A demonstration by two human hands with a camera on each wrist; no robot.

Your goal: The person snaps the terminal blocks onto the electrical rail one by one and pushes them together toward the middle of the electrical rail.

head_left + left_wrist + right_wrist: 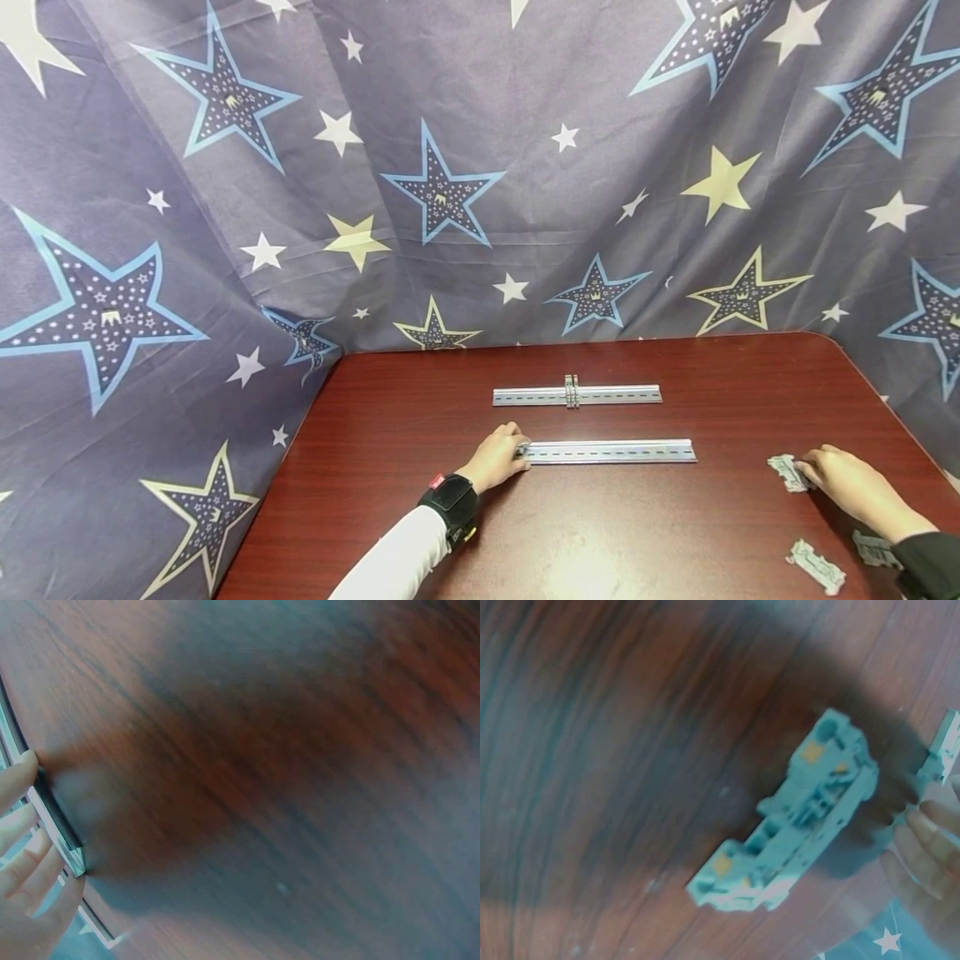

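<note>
Reddish tabletop [390, 408]: left hand [497, 458] gripped the nearer rail [611, 452] by its left end, apparently for steadiness. Right hand [855, 487] touched a grey block [785, 472] right of the rail; whether pinched, could not be told.

So on the reddish-brown wooden table [360, 467], a long silver slotted metal rail [611, 452] sits in front of a second silver slotted rail [611, 395] with slim grey clips [572, 392] about midway. Three flat grey plastic blocks [816, 567] are off right.

No readable lettering or numbers; red tag [437, 481] on black wrist strap [452, 503], too small to read
</note>
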